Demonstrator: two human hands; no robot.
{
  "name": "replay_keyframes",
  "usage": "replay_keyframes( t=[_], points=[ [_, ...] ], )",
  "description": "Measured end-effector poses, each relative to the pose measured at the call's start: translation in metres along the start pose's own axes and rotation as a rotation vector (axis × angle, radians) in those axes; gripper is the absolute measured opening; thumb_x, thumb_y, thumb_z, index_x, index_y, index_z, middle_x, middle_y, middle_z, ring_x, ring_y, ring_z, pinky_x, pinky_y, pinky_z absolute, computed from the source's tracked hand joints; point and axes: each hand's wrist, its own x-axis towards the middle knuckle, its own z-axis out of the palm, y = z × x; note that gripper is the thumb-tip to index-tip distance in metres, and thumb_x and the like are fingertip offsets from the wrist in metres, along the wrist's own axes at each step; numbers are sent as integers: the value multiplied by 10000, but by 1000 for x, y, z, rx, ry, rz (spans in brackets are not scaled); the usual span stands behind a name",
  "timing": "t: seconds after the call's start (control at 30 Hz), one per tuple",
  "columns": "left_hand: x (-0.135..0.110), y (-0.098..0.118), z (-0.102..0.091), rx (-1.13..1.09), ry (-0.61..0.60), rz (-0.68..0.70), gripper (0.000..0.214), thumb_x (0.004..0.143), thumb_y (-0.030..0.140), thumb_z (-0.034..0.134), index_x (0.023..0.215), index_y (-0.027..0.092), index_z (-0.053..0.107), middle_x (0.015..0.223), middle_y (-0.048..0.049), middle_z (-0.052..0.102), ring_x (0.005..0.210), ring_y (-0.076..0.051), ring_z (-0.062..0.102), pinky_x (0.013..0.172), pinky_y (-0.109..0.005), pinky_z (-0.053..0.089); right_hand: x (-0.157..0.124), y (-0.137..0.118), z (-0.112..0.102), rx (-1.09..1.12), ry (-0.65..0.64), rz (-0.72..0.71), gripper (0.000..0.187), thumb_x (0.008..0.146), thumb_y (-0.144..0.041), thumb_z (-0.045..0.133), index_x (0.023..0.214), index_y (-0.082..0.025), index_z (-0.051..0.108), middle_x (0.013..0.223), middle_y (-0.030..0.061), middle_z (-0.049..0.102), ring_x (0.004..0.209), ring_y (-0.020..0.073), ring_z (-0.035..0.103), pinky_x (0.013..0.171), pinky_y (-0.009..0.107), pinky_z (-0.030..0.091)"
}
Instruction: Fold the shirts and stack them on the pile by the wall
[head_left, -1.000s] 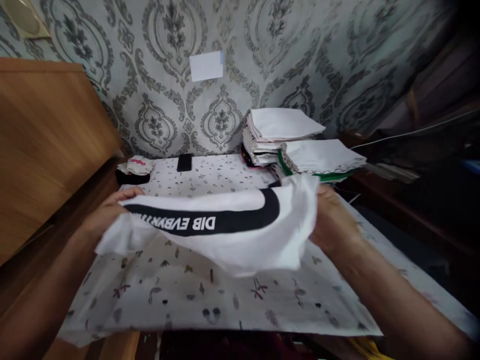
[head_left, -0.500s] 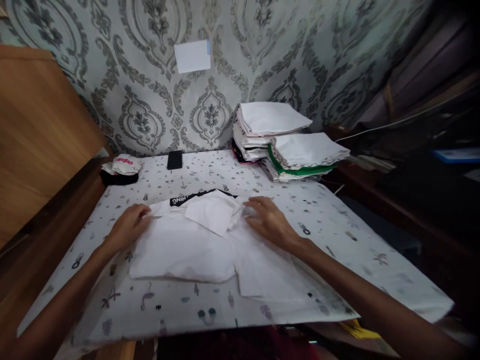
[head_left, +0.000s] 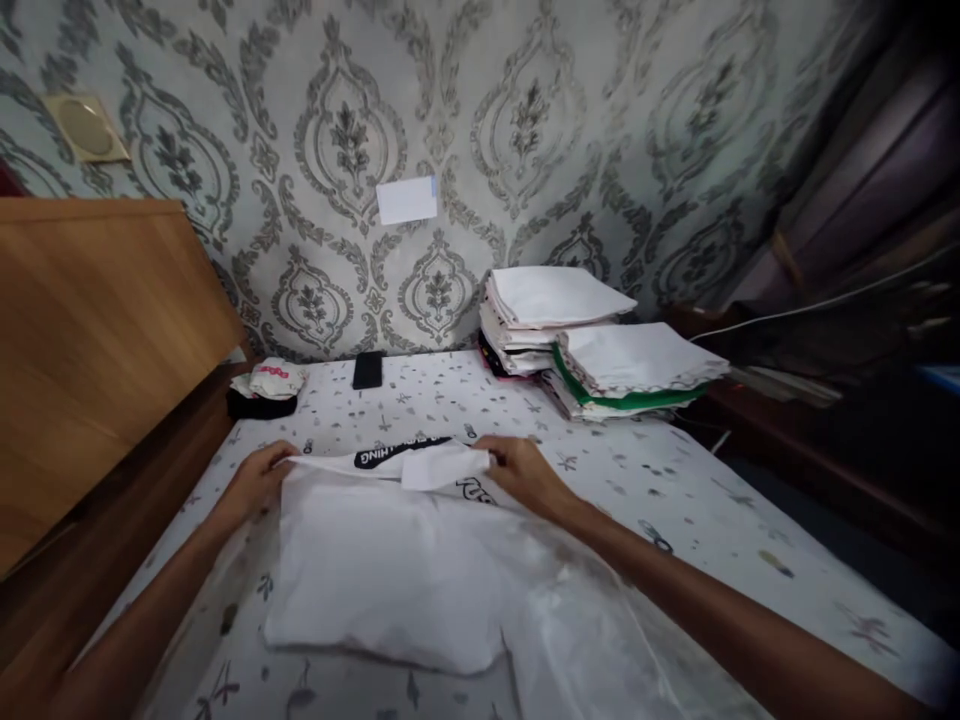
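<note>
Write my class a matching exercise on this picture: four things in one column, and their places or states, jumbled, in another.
Things
1. White garment
2. Black flat object
3. White card
4. Stack with a green layer

Places or states
A. Fixed on the patterned wall
B. Just right of the taller stack
C. Held by the left hand and the right hand
D. Lying between the small cloth bundle and the taller stack

Right pairs: 1-C, 2-D, 3-A, 4-B
</note>
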Motion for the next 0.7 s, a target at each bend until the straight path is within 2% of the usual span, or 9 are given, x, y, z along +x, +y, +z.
replay_keyframes(
  t=[0.07, 0.13, 0.17, 0.23, 0.3, 0.4, 0.53, 0.63, 0.7],
  points=[
    [28, 1, -8, -207, 70, -113, 314, 657, 485, 617, 806, 209, 627, 749, 8, 626, 723, -190, 594, 628, -268, 479, 35, 3, -13, 137, 101, 95, 133, 789, -257, 563, 745, -194, 671, 583, -18, 603, 553, 154, 568, 521, 237, 415],
    [55, 4, -12, -330, 157, -262, 327, 615, 435, 649, 837, 196, 624, 741, 22, 607, 677, -162, 577, 582, -241, 462, 75, 7, -21, 210, 253, 236, 156, 806, -299, 574, 714, -185, 629, 516, -34, 530, 478, 127, 505, 484, 225, 389],
    [68, 5, -11, -359, 192, -325, 312, 614, 398, 647, 846, 192, 618, 730, 30, 596, 652, -148, 568, 567, -231, 456, 93, 9, -24, 243, 347, 319, 157, 830, -303, 555, 761, -182, 625, 563, -25, 563, 491, 122, 524, 502, 225, 415],
    [86, 5, -7, -369, 222, -411, 261, 629, 334, 635, 842, 187, 598, 702, 41, 574, 611, -133, 558, 548, -225, 454, 118, 16, -23, 232, 423, 390, 139, 848, -263, 536, 913, -176, 623, 706, 5, 632, 571, 127, 589, 569, 238, 472],
    [93, 1, 1, -357, 227, -448, 210, 656, 293, 630, 827, 186, 572, 670, 46, 559, 583, -131, 561, 543, -230, 462, 123, 25, -17, 181, 435, 423, 191, 837, -225, 557, 1009, -167, 616, 825, 44, 662, 694, 156, 642, 663, 279, 513],
    [85, -4, 9, -358, 235, -481, 183, 700, 249, 639, 845, 189, 545, 660, 39, 577, 593, -139, 597, 571, -243, 494, 95, 38, -7, 83, 376, 424, 273, 817, -245, 628, 1077, -160, 632, 997, 107, 677, 892, 227, 662, 821, 362, 522],
    [51, -3, 8, -455, 217, -519, 231, 760, 191, 663, 947, 198, 528, 687, 20, 639, 625, -149, 649, 611, -264, 547, 31, 53, -3, -230, 213, 355, 454, 891, -368, 562, 1291, -154, 560, 1288, 188, 584, 1143, 319, 598, 972, 463, 476],
    [14, 4, 6, -603, 174, -564, 270, 800, 160, 669, 1023, 201, 522, 711, 11, 678, 603, -135, 659, 598, -251, 565, -19, 62, -3, -363, 194, 359, 555, 895, -461, 534, 1348, -142, 506, 1310, 200, 564, 1213, 354, 543, 998, 488, 459],
    [-16, 9, 7, -684, 120, -601, 272, 804, 165, 688, 1033, 194, 544, 760, -12, 710, 624, -137, 677, 592, -241, 572, -52, 63, -2, -412, 207, 380, 560, 874, -508, 543, 1299, -144, 529, 1252, 194, 591, 1168, 364, 548, 972, 499, 462]
  ],
)
